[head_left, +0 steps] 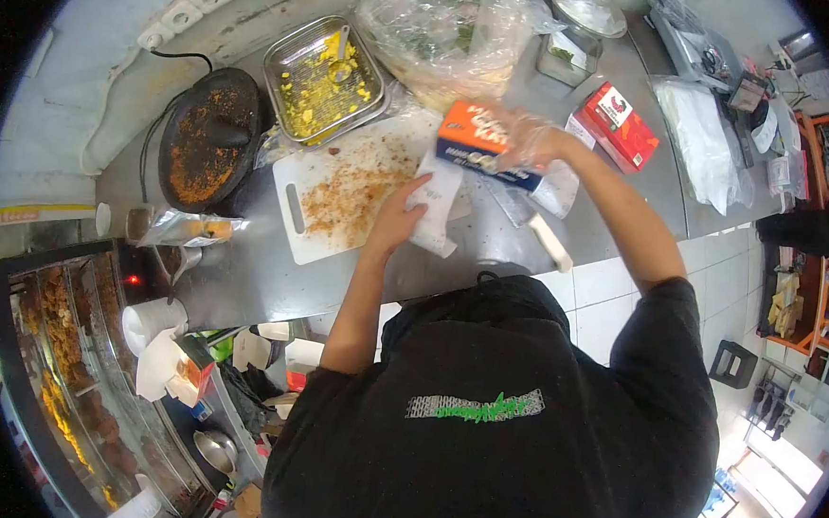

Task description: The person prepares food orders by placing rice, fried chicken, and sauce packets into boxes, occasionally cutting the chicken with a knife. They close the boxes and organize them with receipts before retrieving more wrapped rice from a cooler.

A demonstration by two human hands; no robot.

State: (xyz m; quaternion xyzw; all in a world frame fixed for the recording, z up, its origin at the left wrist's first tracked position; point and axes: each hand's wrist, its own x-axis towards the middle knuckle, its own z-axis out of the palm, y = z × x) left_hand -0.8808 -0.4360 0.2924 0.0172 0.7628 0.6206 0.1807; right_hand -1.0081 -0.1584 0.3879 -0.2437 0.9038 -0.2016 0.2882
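An orange and blue printed food carton (460, 140) is tilted above the right edge of the cutting board. My right hand (535, 145), in a clear plastic glove, grips its top and right side. At the carton's lower left hangs a white flap (434, 203), its edge between the thumb and fingers of my left hand (398, 216). Below the carton a knife (550, 244) with a white handle lies on the steel counter, its blade partly hidden. Brown crumbs cover the white cutting board (292, 171) beside my left hand. The carton's inside is hidden.
A steel tray (375, 105) holds yellow food and a spoon. Left of it stands a dark stone mortar (167, 149) with a pestle. A large plastic bag (447, 33) sits behind. On the right are a red carton (622, 129) and plastic sheets (692, 138).
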